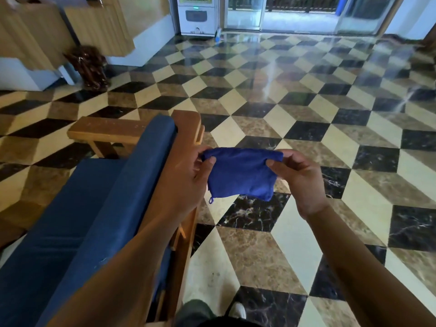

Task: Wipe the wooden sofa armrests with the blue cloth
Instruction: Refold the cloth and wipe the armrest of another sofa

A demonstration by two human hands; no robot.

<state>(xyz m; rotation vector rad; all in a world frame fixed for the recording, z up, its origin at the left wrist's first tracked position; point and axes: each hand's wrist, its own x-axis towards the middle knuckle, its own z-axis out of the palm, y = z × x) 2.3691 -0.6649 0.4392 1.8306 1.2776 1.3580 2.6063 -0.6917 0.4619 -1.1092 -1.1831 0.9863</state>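
Both hands are holding the blue cloth (240, 173) up in the air over the checkered floor (306, 119), just right of the sofa's wooden frame. The left hand (188, 175) is pinching the cloth's upper left corner in a closed grip, and the right hand (299, 178) is pinching the upper right corner likewise. The cloth is hanging, seemingly folded. The far wooden armrest (103, 132) is lying beyond the blue cushion (94, 208), untouched.
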